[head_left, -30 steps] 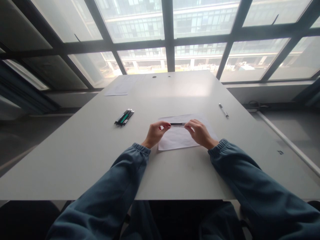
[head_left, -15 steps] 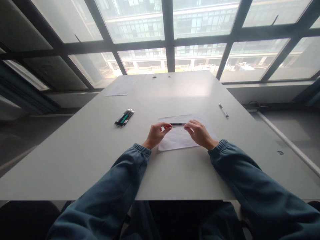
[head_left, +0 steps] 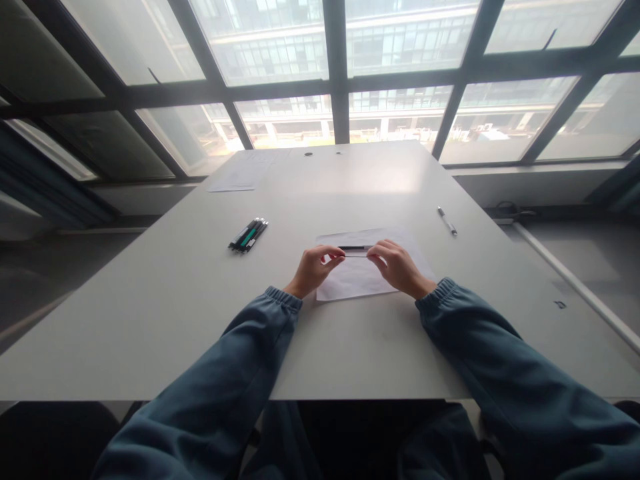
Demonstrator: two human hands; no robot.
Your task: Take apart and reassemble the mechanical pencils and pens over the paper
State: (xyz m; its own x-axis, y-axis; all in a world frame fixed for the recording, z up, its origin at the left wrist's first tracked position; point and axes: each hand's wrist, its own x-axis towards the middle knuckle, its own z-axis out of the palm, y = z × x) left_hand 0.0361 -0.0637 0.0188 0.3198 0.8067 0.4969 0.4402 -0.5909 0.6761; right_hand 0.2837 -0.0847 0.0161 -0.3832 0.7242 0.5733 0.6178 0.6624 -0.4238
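Left hand (head_left: 313, 268): thumb and fingertips were pinched on one end of a thin dark straight piece (head_left: 356, 257).
Right hand (head_left: 395, 267): was pinched likewise on the other end.
Piece: spanned between the hands, above white paper sheet (head_left: 345, 285).
Slim black pen (head_left: 353, 248): lay just beyond; whether held, couldn't tell.

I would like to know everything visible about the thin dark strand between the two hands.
The thin dark strand runs nearly straight from the left hand to the right hand, pinched by both, its ends hidden there. Its material is unclear. It shows against the white paper sheet, just below the slim black pen in the picture.
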